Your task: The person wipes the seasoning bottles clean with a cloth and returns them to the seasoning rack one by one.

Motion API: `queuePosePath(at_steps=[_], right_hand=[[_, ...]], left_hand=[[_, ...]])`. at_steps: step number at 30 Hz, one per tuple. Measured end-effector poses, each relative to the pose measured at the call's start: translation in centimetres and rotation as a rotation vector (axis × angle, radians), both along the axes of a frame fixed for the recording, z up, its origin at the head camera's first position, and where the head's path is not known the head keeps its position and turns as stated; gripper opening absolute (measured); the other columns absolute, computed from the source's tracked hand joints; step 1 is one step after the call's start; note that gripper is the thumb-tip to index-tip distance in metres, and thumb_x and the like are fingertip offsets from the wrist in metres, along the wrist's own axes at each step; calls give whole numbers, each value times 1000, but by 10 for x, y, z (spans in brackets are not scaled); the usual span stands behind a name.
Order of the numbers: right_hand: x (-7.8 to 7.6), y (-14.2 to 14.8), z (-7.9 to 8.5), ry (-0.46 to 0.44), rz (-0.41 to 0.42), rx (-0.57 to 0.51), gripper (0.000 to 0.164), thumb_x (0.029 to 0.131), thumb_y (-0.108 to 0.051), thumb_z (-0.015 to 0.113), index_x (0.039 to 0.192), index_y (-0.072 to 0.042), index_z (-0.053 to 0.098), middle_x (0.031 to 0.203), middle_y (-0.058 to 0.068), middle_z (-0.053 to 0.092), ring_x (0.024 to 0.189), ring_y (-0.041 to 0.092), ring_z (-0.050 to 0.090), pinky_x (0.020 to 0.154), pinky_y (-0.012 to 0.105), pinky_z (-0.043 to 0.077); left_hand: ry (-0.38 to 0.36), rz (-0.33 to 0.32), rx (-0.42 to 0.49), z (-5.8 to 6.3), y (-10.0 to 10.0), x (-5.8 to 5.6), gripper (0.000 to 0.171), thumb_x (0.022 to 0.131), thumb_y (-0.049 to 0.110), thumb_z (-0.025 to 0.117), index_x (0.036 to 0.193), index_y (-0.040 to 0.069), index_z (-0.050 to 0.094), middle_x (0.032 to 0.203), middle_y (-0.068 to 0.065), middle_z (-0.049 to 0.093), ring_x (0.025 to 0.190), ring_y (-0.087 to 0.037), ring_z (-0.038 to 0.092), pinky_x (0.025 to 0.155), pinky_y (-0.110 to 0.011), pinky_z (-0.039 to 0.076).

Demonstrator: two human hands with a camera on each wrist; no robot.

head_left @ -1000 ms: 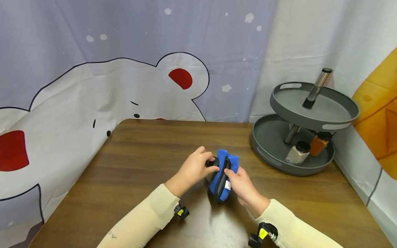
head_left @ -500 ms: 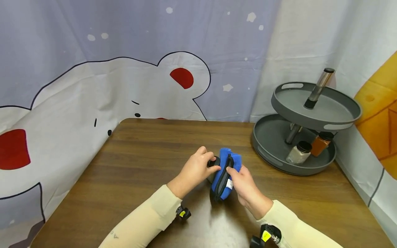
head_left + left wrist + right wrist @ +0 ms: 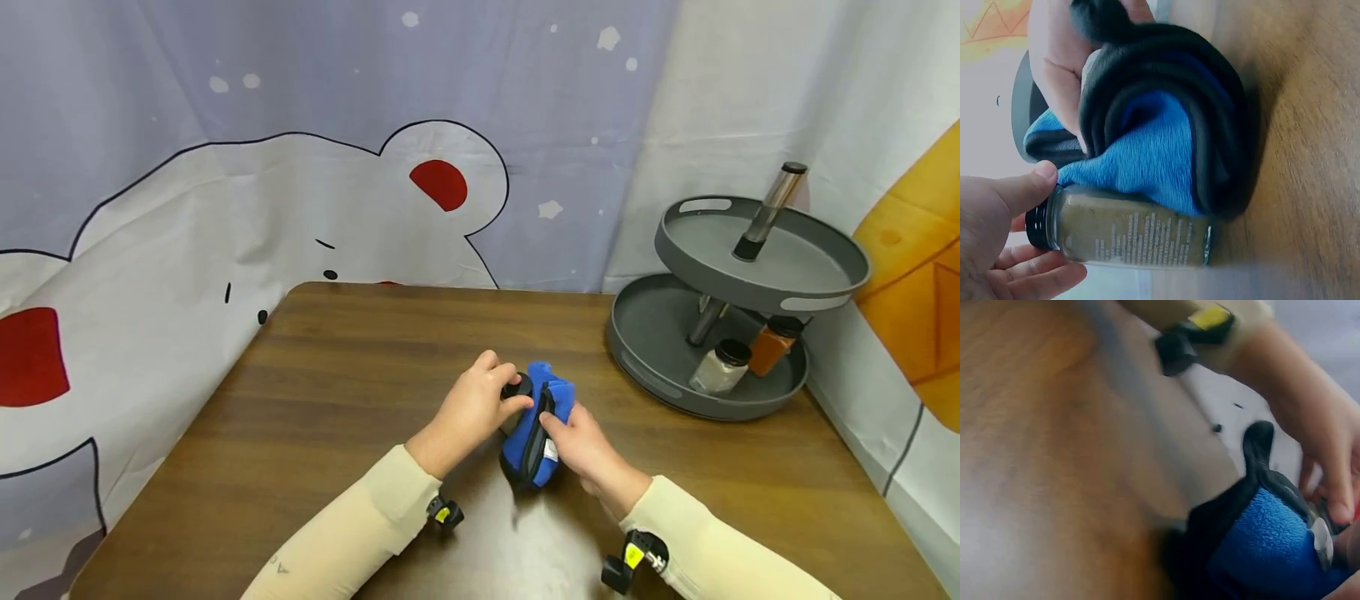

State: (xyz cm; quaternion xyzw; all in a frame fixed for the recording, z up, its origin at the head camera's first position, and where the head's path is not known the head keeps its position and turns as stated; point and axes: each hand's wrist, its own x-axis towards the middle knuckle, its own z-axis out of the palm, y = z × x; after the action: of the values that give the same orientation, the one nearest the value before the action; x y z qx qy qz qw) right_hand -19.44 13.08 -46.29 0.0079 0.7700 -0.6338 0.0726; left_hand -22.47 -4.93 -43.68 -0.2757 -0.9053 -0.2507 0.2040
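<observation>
A glass spice jar point(image 3: 1129, 231) with brownish-green contents and white printed text stands on the table. My left hand point(image 3: 471, 412) grips it by its black lid point(image 3: 1038, 224), thumb on one side and fingers on the other. Against the jar's side lies a folded blue cloth point(image 3: 517, 450) with black edging and a small white tag point(image 3: 551, 450). My right hand point(image 3: 588, 450) holds this cloth, the thumb pressing on its folds. In the right wrist view the cloth point(image 3: 1266, 544) hides most of the jar.
At the back right of the wooden table point(image 3: 360, 350) stands a grey two-tier round tray point(image 3: 652, 367). Its lower tier carries a jar of pale contents point(image 3: 718, 373) and a jar of orange contents point(image 3: 768, 350). A patterned curtain point(image 3: 555, 125) hangs behind the table.
The right hand and cloth shifted slightly up and right, then came back down and left along the jar. My left hand stays on the lid, almost still.
</observation>
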Motion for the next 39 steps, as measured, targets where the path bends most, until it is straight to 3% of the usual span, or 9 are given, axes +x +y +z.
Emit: queuePosePath(at_steps=[4, 8, 11, 14, 20, 24, 32, 36, 39], right_hand=[[-7, 19, 12, -22, 31, -128, 37, 103, -8, 47, 134, 12, 49, 115, 19, 69, 97, 16, 66, 86, 28, 53], [-11, 42, 27, -12, 4, -228, 40, 105, -8, 44, 140, 12, 41, 112, 9, 68, 94, 9, 66, 84, 26, 54], [-14, 58, 40, 4, -31, -286, 42, 106, -10, 42, 143, 9, 36, 112, 1, 66, 98, 6, 65, 88, 24, 53], [-15, 68, 50, 18, -43, -296, 41, 107, -13, 43, 143, 6, 35, 113, -2, 63, 101, 4, 63, 90, 22, 52], [-15, 71, 58, 27, -13, -302, 43, 108, -16, 44, 143, 6, 33, 117, -2, 62, 104, 3, 62, 92, 22, 51], [-17, 68, 51, -2, -4, -389, 37, 108, -12, 40, 142, 3, 34, 112, -5, 63, 103, 5, 63, 92, 25, 52], [-23, 51, 33, -138, -20, -661, 19, 106, -14, 34, 116, -12, 50, 99, -6, 67, 93, 9, 64, 86, 26, 52], [-24, 36, 27, -213, 30, -785, 27, 106, -19, 26, 123, -15, 46, 105, -6, 68, 100, 10, 64, 92, 29, 51], [-22, 26, 24, -245, 36, -857, 31, 106, -22, 23, 128, -14, 44, 108, -4, 69, 103, 12, 65, 95, 32, 51]], left_hand=[[-68, 16, 9, 0, -1, -4, 41, 83, 38, 83, 108, 10, 66, 94, -4, 51, 73, -15, 55, 67, -28, 52], [-270, 68, 45, -6, 0, -9, 80, 78, 44, 87, 140, 12, 47, 117, -13, 54, 95, -24, 59, 84, -39, 53], [-419, 98, 98, -14, 2, -12, 98, 75, 45, 89, 149, 10, 35, 131, -17, 53, 112, -29, 58, 95, -46, 51], [-491, 103, 134, -24, 4, -15, 87, 76, 43, 89, 140, 4, 44, 126, -15, 58, 112, -29, 60, 94, -46, 51], [-483, 112, 229, -34, 2, -16, 55, 79, 36, 86, 114, 2, 60, 103, -7, 66, 93, -22, 64, 82, -39, 53], [-498, 109, 388, -24, -2, -18, 49, 79, 34, 86, 109, 3, 63, 98, -7, 67, 87, -20, 63, 76, -38, 53], [-595, 0, 874, 8, 2, -20, 45, 81, 19, 85, 115, -2, 64, 99, -13, 69, 83, -17, 63, 72, -29, 53], [-629, -68, 1012, 15, 7, -17, 44, 83, 11, 82, 119, -4, 61, 104, -15, 68, 87, -18, 64, 75, -30, 57], [-625, -99, 1035, 15, 11, -15, 46, 83, 9, 82, 121, -3, 60, 108, -16, 67, 91, -19, 65, 80, -32, 58]])
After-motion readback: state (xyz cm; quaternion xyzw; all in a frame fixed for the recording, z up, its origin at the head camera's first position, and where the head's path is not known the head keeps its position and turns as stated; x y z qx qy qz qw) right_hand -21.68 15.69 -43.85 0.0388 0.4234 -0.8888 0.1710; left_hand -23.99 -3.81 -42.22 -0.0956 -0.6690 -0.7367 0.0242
